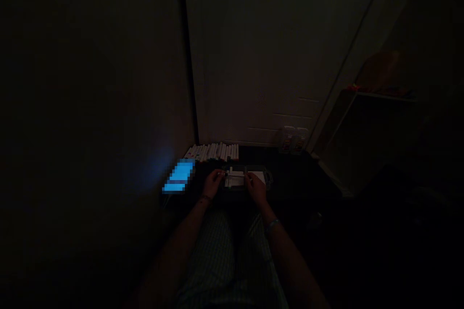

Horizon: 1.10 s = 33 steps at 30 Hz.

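Observation:
The room is very dark. My left hand [213, 182] and my right hand [255, 187] rest on either side of a dark open case [266, 177] holding several white markers [235, 179]. Both hands have curled fingers touching the markers at the case's edges. Whether either hand grips a marker is too dim to tell. A row of several white markers [213, 151] lies on the floor just beyond the case, by the wall.
A glowing blue phone screen [179, 176] lies left of the case. Two small pale containers [293, 140] stand by the door at the back. A shelf unit [366, 120] stands at the right. My legs in checked trousers [224, 256] stretch forward.

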Each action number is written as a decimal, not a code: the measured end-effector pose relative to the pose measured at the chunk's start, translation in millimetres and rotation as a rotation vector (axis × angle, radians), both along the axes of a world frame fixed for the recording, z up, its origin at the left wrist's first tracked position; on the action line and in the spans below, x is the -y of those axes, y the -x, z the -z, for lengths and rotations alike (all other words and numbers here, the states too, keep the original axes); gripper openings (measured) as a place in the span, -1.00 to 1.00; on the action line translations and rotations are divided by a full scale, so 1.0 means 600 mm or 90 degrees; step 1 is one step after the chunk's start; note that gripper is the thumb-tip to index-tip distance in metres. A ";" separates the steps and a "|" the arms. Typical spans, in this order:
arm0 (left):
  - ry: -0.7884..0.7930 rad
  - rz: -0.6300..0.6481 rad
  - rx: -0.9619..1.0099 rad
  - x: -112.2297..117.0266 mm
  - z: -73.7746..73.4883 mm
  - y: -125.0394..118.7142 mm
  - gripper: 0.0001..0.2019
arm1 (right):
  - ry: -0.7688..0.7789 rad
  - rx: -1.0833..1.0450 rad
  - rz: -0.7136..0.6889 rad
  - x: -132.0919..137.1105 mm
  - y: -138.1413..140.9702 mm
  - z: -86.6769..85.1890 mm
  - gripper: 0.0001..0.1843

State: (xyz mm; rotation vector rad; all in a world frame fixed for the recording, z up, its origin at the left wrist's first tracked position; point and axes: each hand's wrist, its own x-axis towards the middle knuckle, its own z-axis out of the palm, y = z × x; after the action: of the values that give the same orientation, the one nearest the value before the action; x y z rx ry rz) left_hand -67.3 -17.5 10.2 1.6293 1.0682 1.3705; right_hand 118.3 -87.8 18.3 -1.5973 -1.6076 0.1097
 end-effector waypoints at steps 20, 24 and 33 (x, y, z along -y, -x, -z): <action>-0.006 0.028 -0.125 0.009 0.000 -0.004 -0.65 | -0.042 -0.044 -0.012 -0.004 -0.003 0.003 -0.66; -0.029 0.028 -0.135 0.012 -0.002 -0.003 -0.67 | -0.049 -0.057 -0.012 -0.005 -0.004 0.005 -0.66; -0.028 -0.004 -0.089 0.003 0.004 -0.002 -0.69 | -0.030 -0.049 -0.019 -0.005 -0.003 0.003 -0.66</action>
State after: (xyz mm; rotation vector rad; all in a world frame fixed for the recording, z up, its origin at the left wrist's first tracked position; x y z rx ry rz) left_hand -65.9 -19.3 7.8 1.7774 1.1316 1.3082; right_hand 120.0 -84.5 16.5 -1.5163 -1.5645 0.1467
